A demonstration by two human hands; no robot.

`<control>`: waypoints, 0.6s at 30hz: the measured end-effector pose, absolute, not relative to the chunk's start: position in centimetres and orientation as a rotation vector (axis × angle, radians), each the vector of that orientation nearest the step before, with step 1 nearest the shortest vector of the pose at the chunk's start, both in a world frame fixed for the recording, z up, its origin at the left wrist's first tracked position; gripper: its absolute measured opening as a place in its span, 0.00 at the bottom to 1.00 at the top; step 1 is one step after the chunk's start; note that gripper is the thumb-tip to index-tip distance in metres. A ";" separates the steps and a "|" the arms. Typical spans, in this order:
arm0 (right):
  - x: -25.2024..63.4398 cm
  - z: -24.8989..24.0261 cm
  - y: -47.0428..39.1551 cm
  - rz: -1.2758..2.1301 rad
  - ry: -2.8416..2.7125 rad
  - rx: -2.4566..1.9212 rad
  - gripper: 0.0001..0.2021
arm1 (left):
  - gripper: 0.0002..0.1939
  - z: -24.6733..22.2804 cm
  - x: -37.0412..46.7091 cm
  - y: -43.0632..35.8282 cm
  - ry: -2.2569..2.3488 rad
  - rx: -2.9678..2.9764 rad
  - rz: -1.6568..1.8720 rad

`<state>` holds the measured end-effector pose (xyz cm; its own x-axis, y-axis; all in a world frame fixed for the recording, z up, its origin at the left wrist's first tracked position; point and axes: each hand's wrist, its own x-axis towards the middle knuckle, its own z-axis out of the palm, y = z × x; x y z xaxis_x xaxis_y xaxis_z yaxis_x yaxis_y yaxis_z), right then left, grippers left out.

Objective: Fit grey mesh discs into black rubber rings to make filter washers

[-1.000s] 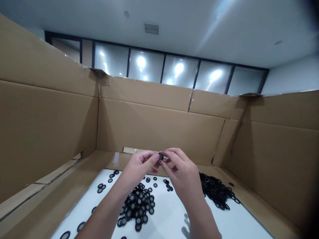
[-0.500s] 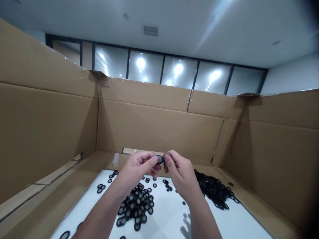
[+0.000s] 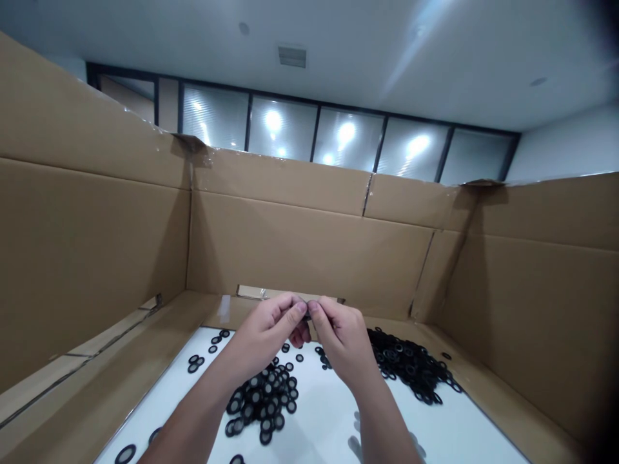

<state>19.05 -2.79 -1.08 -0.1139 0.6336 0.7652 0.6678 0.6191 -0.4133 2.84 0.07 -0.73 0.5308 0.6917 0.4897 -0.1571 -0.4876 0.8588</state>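
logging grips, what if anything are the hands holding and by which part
A small dark piece, held where the left hand and right hand meet; which part is gripped is hidden.

Black-rimmed grey discs (image 3: 267, 389), plain black rings (image 3: 411, 369), white board (image 3: 329, 419), brown cardboard walls (image 3: 290, 245)

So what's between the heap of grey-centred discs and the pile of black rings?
In the head view, a small cluster of black pieces on white board; the right hand and forearm hide part of the stretch.
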 end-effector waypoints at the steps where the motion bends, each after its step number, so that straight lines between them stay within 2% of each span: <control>1: 19.0 -1.0 -2.9 -0.017 -1.804 -1.038 0.21 | 0.16 -0.6 2.7 0.0 0.435 1.795 1.072; 6: 18.9 -1.0 -3.1 0.091 -1.792 -0.933 0.21 | 0.14 -0.2 2.7 -0.4 0.399 1.704 1.031; 18: 18.4 -1.4 -2.6 -0.120 -1.716 -1.005 0.13 | 0.13 -0.4 3.0 -0.4 0.380 1.589 1.074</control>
